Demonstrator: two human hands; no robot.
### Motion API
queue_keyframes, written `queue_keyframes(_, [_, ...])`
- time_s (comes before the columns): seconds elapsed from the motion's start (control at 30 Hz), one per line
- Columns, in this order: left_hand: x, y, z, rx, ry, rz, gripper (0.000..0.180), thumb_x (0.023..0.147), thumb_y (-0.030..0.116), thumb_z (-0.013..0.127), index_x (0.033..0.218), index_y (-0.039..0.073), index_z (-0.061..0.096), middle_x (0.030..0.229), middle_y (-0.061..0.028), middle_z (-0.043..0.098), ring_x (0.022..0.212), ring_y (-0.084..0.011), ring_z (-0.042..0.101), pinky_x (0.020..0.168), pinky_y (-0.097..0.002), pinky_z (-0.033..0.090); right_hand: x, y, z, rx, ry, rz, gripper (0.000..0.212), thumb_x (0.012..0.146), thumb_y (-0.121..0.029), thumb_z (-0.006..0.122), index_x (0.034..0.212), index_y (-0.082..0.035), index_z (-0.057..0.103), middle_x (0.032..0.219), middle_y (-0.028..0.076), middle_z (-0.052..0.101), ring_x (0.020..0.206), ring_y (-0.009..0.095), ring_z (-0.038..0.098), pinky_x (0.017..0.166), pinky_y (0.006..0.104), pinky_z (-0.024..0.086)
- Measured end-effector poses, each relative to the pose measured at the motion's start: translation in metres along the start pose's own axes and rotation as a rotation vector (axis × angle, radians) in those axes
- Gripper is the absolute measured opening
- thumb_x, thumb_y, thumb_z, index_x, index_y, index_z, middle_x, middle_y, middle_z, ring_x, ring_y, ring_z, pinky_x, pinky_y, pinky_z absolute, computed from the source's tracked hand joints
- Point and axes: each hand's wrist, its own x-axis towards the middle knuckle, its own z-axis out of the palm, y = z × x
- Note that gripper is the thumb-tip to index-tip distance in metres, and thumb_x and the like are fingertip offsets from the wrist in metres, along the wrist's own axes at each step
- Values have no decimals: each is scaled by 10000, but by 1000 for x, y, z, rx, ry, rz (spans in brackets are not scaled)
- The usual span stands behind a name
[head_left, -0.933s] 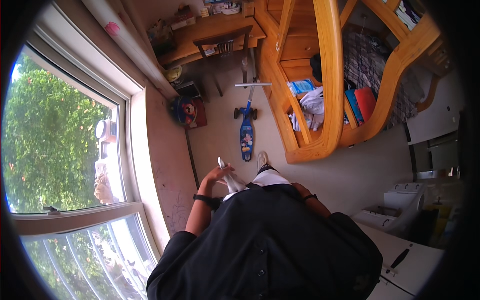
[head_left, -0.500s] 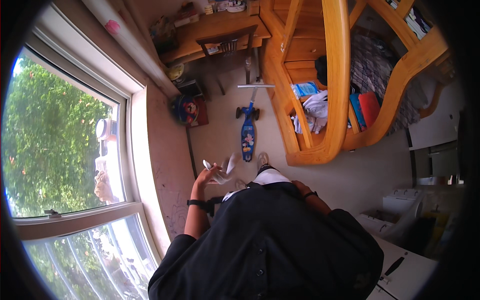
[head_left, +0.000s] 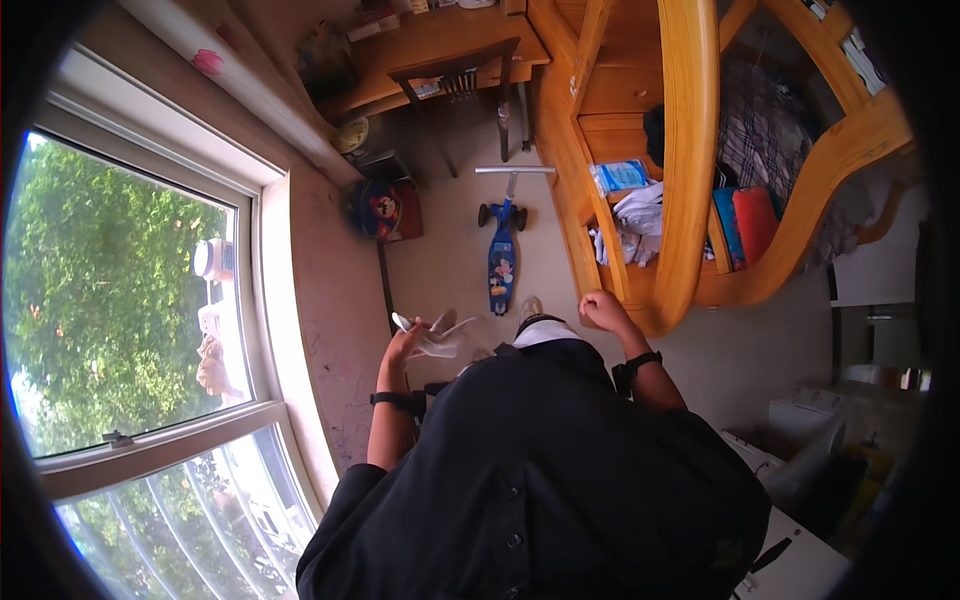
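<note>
A limp whitish cloth [head_left: 443, 344] hangs from my left hand [head_left: 404, 343], whose fingers are closed around one part of it. Its loose end spreads to the right, slightly blurred, over the floor. My right hand [head_left: 604, 312] is raised in front of me with the fingers curled in, and nothing shows in them. It appears close to the lower corner of the wooden bed frame [head_left: 672, 315]; I cannot tell whether they touch. Ahead of my feet stands a blue kick scooter [head_left: 500, 262] with a cartoon picture on its deck.
A wooden desk [head_left: 440, 55] and a dark chair [head_left: 460, 85] are at the far end. Clothes [head_left: 640, 213] and a blue-white packet [head_left: 620, 176] lie in the bed's shelf. A window [head_left: 130, 290] lines the left wall. White cabinets [head_left: 800, 550] stand at right.
My right hand has come up from beside my body, forward to near the bed frame. My left hand has shifted slightly left with the cloth still in it. The view has moved a little.
</note>
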Motion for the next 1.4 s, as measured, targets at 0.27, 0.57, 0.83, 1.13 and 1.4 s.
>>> queue_keyframes(0.27, [-27,41,18,12,176,-5,360,924,429,438,1032,121,589,938,-42,658,846,-172,622,703,-320,475,-15,-205,-150,21,663,-576,135,729,81,490,834,-2,503,811,86,548,776,192,547,730,288,432])
queue_keyframes(0.57, [-48,73,34,33,388,207,381,924,425,443,992,95,620,960,-40,660,870,-156,603,744,-318,440,26,-173,-218,-33,1229,-630,628,753,-142,726,1188,-46,283,1235,194,411,1098,281,459,944,393,366])
queue_keyframes(0.83, [-35,118,50,104,420,298,365,946,363,427,948,58,627,957,-63,652,874,-162,570,785,-312,411,27,-182,-211,-283,1235,-319,767,761,-206,718,1310,-25,214,1216,241,455,1104,337,498,907,389,410])
queue_keyframes(1.13, [26,191,85,22,320,481,367,967,311,400,940,19,621,928,-77,642,885,-153,553,835,-289,399,26,-181,-209,-328,1315,-213,736,763,-222,706,1325,-54,261,1246,260,474,1113,369,518,873,389,452])
queue_keyframes(1.4, [121,227,100,-61,176,474,367,948,338,436,953,11,603,932,-115,660,841,-168,577,813,-295,424,24,-182,-202,-449,1343,-72,710,754,-196,711,1298,-54,277,1193,230,510,1013,399,561,854,430,462])
